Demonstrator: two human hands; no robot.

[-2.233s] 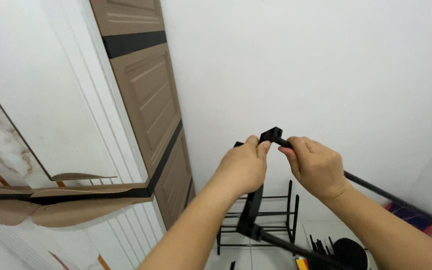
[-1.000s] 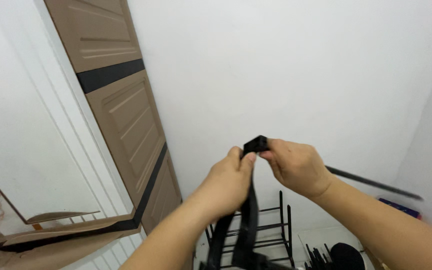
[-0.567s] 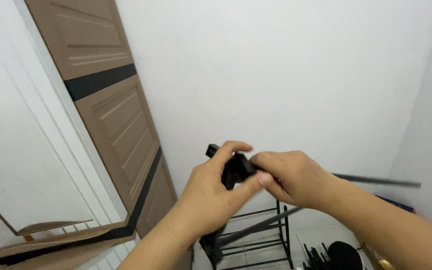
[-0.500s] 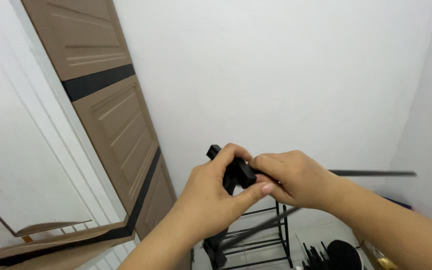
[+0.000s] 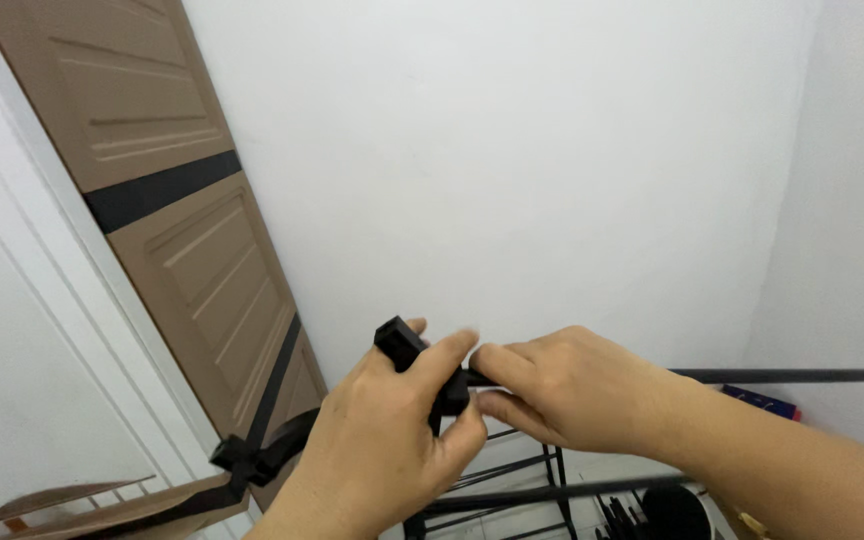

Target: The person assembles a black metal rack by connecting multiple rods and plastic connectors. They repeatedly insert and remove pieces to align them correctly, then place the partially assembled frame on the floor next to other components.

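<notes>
Left hand (image 5: 387, 450) grips a black plastic connector (image 5: 422, 368) at chest height; right hand (image 5: 562, 390) pinches a black rod (image 5: 802, 376) into it. Joint looks partly seated; the black rack frame (image 5: 512, 490) below remains incomplete.

Floor (image 5: 592, 515): pale, glimpsed only in a narrow strip at the bottom of the view, between the forearms. Standing on it: black metal rack (image 5: 512, 490) of thin tubes, with upright posts and slanted crossbars, near the white wall. Just right of the rack: bundle of loose black rods (image 5: 620, 518), ends pointing up, and a round black object (image 5: 674, 508), partly cut off by the lower edge. Kind of the latter not discernible.
</notes>
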